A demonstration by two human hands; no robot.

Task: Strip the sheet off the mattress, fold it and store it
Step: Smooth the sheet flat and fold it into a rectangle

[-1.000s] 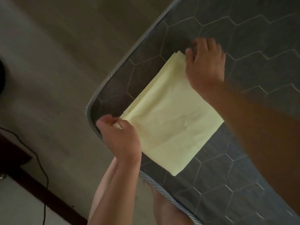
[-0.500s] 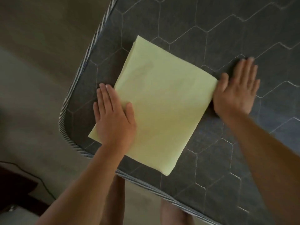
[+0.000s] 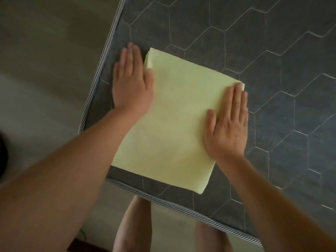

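Your left hand [image 3: 131, 84] lies flat with fingers straight and released, half on the dark grey hexagon-quilted mattress [image 3: 272, 51], squaring the left edge of the pale yellow folded cotton sheet [image 3: 172, 115] near the mattress corner. Your right hand [image 3: 227, 128] presses its right side, palm down, fingers relaxed, likely flattening the folds before storing.

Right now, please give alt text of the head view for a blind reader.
A folded pale yellow sheet lies on a dark grey mattress near its corner. The left hand and right hand press flat on its two sides.
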